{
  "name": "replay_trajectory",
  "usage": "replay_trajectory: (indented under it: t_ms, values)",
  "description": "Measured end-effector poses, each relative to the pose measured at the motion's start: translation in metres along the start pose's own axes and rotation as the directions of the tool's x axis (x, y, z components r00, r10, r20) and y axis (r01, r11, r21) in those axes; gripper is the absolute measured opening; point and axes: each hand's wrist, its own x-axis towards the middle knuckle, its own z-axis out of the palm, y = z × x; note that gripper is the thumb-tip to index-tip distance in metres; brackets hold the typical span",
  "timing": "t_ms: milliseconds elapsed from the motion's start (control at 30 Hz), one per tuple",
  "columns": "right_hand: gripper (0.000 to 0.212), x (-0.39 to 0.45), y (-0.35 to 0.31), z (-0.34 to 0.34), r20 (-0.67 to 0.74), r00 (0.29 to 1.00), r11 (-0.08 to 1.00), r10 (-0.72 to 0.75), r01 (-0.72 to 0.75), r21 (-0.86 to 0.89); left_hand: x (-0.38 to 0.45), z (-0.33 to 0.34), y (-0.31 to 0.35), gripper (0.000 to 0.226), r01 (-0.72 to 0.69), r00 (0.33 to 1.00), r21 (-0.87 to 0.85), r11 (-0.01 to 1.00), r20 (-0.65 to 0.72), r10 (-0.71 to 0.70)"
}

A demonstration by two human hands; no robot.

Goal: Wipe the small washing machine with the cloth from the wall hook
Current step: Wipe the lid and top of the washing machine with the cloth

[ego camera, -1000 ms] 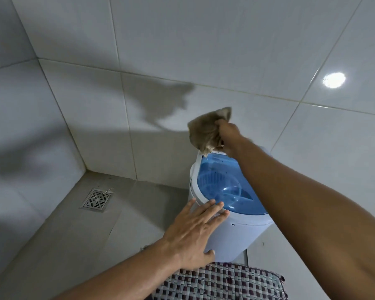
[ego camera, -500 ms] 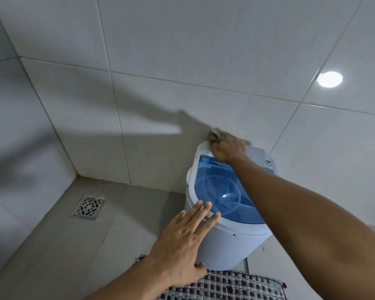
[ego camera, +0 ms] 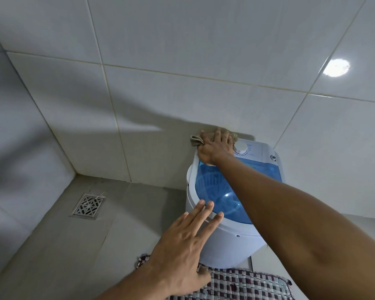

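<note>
The small white washing machine [ego camera: 227, 245] with a blue see-through lid [ego camera: 217, 191] stands on the floor against the tiled wall. My right hand [ego camera: 215, 147] lies flat on the brownish cloth [ego camera: 196, 140], pressing it onto the machine's back left top edge, beside the white dial [ego camera: 241, 146]. Most of the cloth is hidden under the hand. My left hand [ego camera: 182, 241] is spread open, its fingertips resting on the machine's front left rim.
A metal floor drain [ego camera: 87, 205] sits in the grey floor to the left, near the wall corner. A checked woven mat [ego camera: 232, 284] lies in front of the machine. Tiled walls close in behind and on the left.
My right hand brought the cloth down from the air onto the machine's back top edge and flattened over it. The left hand stayed on the front rim.
</note>
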Motion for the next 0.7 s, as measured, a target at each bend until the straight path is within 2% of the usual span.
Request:
replay_trajectory:
  t_ms: [333,533,700]
  values:
    - [0.061,-0.015,-0.011,0.000,0.042,0.982,0.974,-0.184,0.188,-0.124,0.000,-0.002,0.000,0.113,0.006,1.000,0.040,0.999,0.025,-0.007]
    - [0.069,-0.030,-0.026,0.009,0.055,0.968,0.934,-0.243,0.249,-0.256,0.002,-0.005,0.003,0.112,0.018,0.999,0.067,0.998,0.038,-0.021]
    - [0.072,-0.045,-0.030,0.018,0.062,0.958,0.913,-0.280,0.286,-0.290,0.001,-0.006,0.004,0.111,0.027,0.999,0.104,0.994,0.036,-0.031]
